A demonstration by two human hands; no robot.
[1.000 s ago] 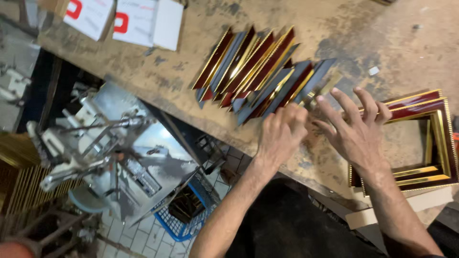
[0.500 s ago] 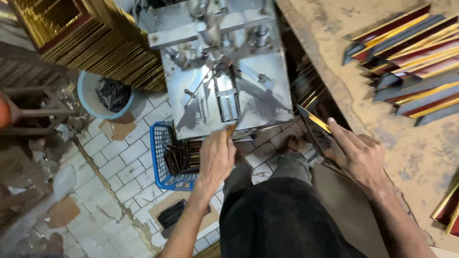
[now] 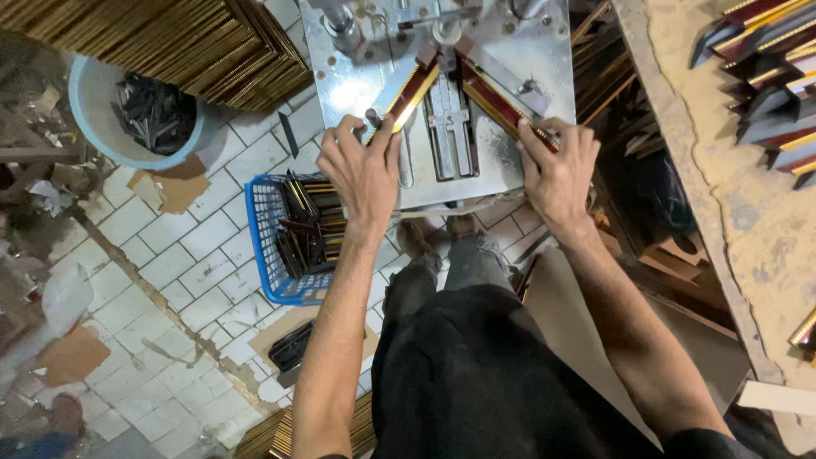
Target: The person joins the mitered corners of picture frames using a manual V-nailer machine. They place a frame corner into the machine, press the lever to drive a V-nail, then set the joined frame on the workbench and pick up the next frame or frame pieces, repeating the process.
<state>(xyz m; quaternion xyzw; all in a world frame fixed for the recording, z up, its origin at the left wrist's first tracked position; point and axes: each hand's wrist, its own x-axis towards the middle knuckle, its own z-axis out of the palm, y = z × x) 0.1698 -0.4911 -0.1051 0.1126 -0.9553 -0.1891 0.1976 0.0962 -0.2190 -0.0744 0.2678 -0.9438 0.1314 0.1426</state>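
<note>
Steel plate of the joining machine (image 3: 501, 51) fills the top centre, and both hands are down on it. Left hand (image 3: 364, 170) sits at the plate's left side, fingers curled over the near end of the left moulding strip (image 3: 415, 92), a dark red piece w/ gold edge; thumb and fingers close round it, pressing it flat to the plate. Right hand (image 3: 557, 170) mirrors that on the right, fingers bent down onto the near end of the right moulding strip (image 3: 500, 100), same red and gold, held tight against the metal. Strips run up and inward, making a V, tips meeting near the clamp head (image 3: 444, 34) at the top of the plate; can't tell if the mitred ends fully touch. Between the strips runs a slotted metal guide (image 3: 450, 127). Below left of the plate, on the white tiled floor (image 3: 170, 280), a blue plastic basket (image 3: 263, 246) holds short dark offcuts. Further left, a pale bucket (image 3: 89, 110) w/ dark scraps. Stacks of gold mouldings (image 3: 170, 42) at top left. On the right, a worn workbench (image 3: 722, 170) carries more cut frame pieces (image 3: 765, 68) at its top corner, well apart from the hands.
</note>
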